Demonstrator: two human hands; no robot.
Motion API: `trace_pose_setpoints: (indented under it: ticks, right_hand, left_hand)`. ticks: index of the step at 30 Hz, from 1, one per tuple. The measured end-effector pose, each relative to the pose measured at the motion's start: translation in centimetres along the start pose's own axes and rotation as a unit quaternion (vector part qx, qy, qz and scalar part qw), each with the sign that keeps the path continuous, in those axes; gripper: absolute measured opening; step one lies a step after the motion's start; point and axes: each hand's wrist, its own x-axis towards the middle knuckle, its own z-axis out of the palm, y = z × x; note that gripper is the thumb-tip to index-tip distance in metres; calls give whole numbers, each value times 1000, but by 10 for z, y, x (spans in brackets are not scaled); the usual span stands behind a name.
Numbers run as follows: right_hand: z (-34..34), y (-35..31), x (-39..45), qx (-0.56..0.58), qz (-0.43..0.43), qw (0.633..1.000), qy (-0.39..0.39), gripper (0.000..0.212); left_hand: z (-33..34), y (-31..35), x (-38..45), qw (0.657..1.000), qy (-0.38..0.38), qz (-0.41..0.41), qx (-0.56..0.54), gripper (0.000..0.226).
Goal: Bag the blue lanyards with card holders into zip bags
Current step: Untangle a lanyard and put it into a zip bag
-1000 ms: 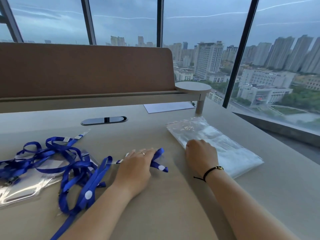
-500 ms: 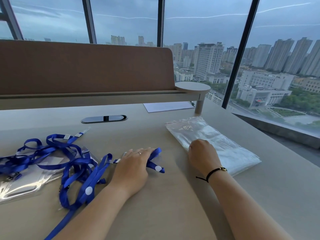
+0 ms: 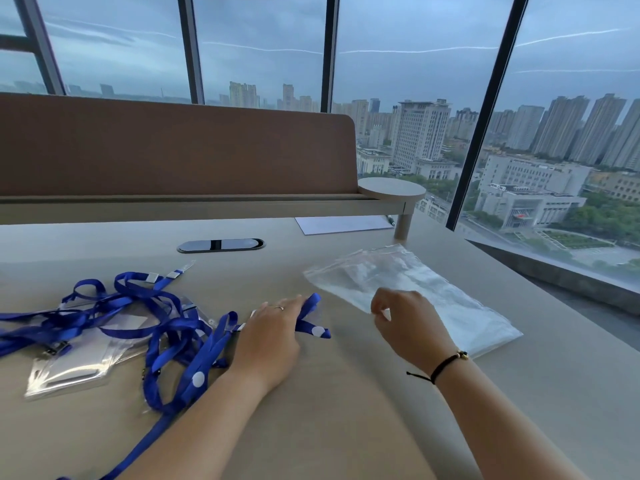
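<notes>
On the beige desk [image 3: 346, 410], the tangled blue fabric lanyards with clear plastic card holders [image 3: 114, 327] lie left of the stack of clear zip bags [image 3: 433, 292]. The left hand [image 3: 270, 337] presses flat, fingers spread, on one lanyard loop; the right hand [image 3: 408, 323] pinches the top bag's near edge.

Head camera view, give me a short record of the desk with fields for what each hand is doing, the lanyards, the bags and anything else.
left hand: flat on the desk, palm down on one blue lanyard
right hand: raised at the near edge of the zip bags, fingers pinched; grip unclear
lanyards: tangled blue pile with clear card holders, left of the hands
zip bags: flat clear stack, right side
bagged so far: none visible
other: paper sheet at the back
</notes>
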Motion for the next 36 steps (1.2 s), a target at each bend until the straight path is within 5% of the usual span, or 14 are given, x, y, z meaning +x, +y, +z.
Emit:
trace_pose_setpoints:
  ticks: [5,8,13,19,23,28,36]
  right_hand:
    - [-12,4,-53,77,-8,996,-40,35]
    - [-25,21,-83,30,-46,997,-59,53]
    - [-47,46,-121,-79,0,995,-59,64]
    - [-62,46,-133,-115,86,989,-27,61]
    - [-50,-17,-135,22,79,996,-15,22]
    - [-30,-83,-130,-33,44,996,-67,57]
    - [-16,-80,-125,-45,92,992,-70,26]
  left_hand:
    - [-7,-3,-4,988,120,-36,-93,71]
    - [-18,11,-12,979,165,-32,-116,69]
    - [-28,19,-37,994,32,36,-94,82]
    - [-33,18,-76,992,-64,109,6,71]
    - [-40,31,-92,988,-70,119,70,63]
    - [-43,31,-95,990,-85,93,56,53]
    - [-41,21,-92,987,-119,104,-24,67]
